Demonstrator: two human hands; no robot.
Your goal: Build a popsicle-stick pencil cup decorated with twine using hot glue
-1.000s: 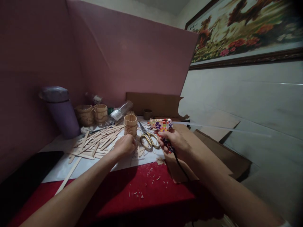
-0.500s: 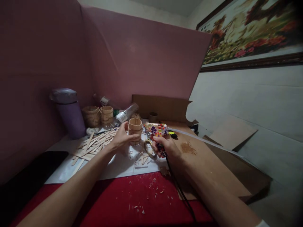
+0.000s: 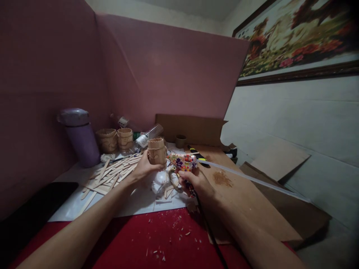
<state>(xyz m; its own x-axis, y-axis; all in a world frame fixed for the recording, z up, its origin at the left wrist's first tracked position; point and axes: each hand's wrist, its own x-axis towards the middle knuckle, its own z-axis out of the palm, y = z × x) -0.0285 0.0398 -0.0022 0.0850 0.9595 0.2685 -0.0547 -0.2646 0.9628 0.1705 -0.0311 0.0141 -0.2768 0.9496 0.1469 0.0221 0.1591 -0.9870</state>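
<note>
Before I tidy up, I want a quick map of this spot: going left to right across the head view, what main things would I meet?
Purple tumbler → wider wooden cup → narrower wooden cup → held wooden cup → flower-patterned glue gun → long clear glue stick.

one camera, worn on the person's head, looks forward and down from close above both forearms [image 3: 98,213], which enter from the lower edge. its wide view sets the left hand [image 3: 145,165] and right hand [image 3: 198,180] near mid-frame, red cloth [image 3: 134,241] at bottom centre, a tilted framed picture [image 3: 297,45] at upper right.
</note>
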